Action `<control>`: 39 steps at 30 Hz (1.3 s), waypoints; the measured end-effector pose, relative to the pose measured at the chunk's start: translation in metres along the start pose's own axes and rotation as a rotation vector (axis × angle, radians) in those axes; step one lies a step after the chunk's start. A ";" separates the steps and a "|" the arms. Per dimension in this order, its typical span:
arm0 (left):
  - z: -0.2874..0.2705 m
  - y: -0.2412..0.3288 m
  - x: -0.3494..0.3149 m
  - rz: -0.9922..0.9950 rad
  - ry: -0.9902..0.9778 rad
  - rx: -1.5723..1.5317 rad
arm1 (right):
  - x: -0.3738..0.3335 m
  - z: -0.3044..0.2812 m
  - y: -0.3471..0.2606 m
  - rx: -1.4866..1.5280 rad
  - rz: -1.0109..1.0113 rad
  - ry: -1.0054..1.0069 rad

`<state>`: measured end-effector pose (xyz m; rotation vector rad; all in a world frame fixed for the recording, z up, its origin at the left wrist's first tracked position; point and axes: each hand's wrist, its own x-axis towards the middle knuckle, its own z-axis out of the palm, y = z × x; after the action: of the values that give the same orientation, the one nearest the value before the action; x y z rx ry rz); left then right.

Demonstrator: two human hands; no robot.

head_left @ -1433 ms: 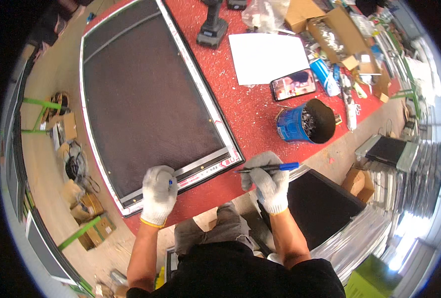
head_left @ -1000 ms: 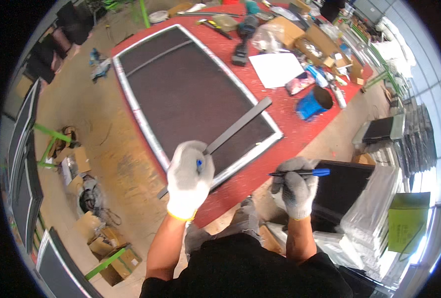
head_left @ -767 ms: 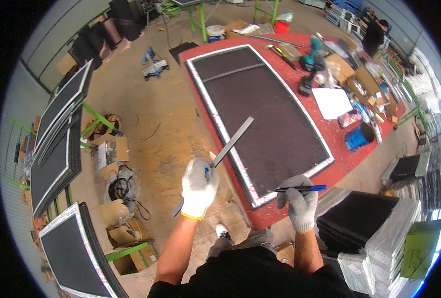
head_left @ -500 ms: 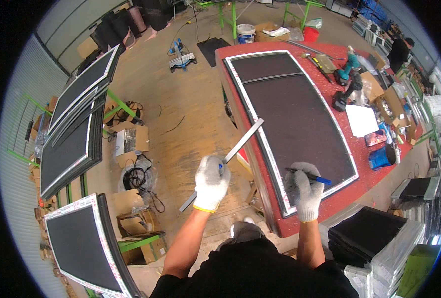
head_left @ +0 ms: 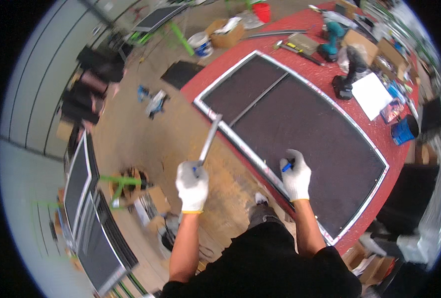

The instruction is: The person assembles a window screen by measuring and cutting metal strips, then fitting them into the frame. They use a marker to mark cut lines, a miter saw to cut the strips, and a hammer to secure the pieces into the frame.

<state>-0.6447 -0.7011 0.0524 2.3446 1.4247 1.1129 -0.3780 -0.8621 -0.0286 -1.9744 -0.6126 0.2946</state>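
My left hand (head_left: 192, 187), in a white and grey work glove, is closed around a narrow flat metal strip (head_left: 210, 138). The strip's far end reaches up to the left edge of a dark mesh panel (head_left: 320, 129) with a white frame. A small blue piece shows at that hand's fingers, too small to name. Over the near left part of the panel is my gloved right hand (head_left: 296, 176), its fingers closed on a blue marker pen (head_left: 287, 167). A thin crossbar (head_left: 260, 99) spans the panel, which lies flat on a red table (head_left: 200, 84).
On the table's right side are a teal cordless drill (head_left: 333, 38), a black drill (head_left: 349, 79), a hammer (head_left: 300, 52), a white sheet (head_left: 372, 96), a phone (head_left: 392, 110) and a blue can (head_left: 404, 130). Stacked framed panels (head_left: 101, 243) stand at left; a blue saw (head_left: 156, 102) sits on the floor.
The view has turned, and the panel now lies more diagonally. My right hand with the marker has moved from the panel's near end farther along its left side. My left hand still grips the strip.
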 end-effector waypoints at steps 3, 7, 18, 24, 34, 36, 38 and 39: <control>0.012 -0.045 0.079 -0.064 -0.028 -0.022 | 0.049 0.059 -0.027 -0.077 0.077 0.025; 0.045 -0.105 0.165 -0.066 -0.047 0.023 | 0.105 0.127 -0.060 -0.193 0.095 0.043; 0.242 -0.239 0.370 0.168 -0.319 -0.036 | 0.168 0.274 -0.101 -0.597 0.323 0.403; 0.299 -0.233 0.433 0.222 -0.585 -0.084 | 0.172 0.302 -0.110 -0.773 0.443 0.538; 0.371 -0.220 0.462 0.433 -0.855 0.058 | 0.163 0.336 -0.116 -0.674 0.508 0.831; 0.372 -0.225 0.469 0.474 -0.934 0.055 | 0.164 0.341 -0.115 -0.674 0.521 0.863; 0.376 -0.225 0.482 0.553 -0.968 0.005 | 0.168 0.343 -0.117 -0.673 0.506 0.927; 0.375 -0.227 0.489 0.609 -0.978 -0.014 | 0.169 0.345 -0.122 -0.650 0.498 0.945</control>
<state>-0.4196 -0.0982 -0.0788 2.7241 0.3662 -0.0609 -0.4284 -0.4645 -0.0723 -2.5379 0.4654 -0.6081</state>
